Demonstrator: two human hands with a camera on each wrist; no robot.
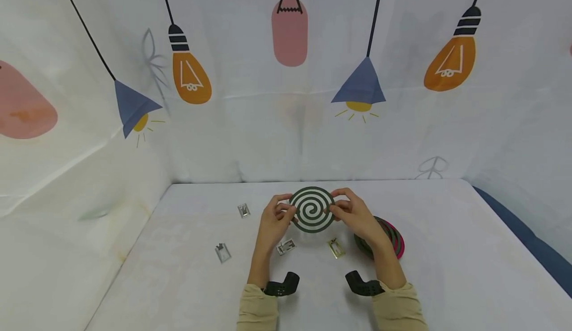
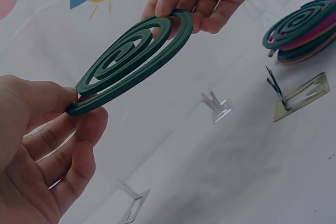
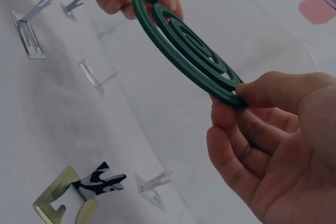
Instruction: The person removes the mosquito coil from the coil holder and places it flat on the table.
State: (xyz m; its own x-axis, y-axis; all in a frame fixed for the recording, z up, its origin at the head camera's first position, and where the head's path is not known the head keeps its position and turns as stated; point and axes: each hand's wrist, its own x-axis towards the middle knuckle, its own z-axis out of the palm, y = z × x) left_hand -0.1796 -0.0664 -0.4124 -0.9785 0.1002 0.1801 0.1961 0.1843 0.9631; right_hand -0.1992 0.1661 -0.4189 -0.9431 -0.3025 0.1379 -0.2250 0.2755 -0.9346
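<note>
A green mosquito coil (image 1: 312, 210) is held up above the white table, its spiral facing the head camera. My left hand (image 1: 273, 220) pinches its left edge between thumb and fingers. On the opposite edge, my right hand (image 1: 356, 215) pinches it the same way. Both wrist views show the coil (image 2: 131, 61) as one flat piece with thin gaps between its rings. Below it on the table stand a silver metal coil stand (image 1: 286, 246) and a gold-coloured one (image 1: 336, 247), each with a bent-up prong.
A stack of green, red and brown coils (image 1: 395, 236) lies right of the gold stand, partly behind my right forearm. Two more silver stands, one farther back (image 1: 243, 210) and one nearer (image 1: 222, 252), sit to the left. A printed cloth (image 1: 268, 137) hangs behind the table (image 1: 469, 271).
</note>
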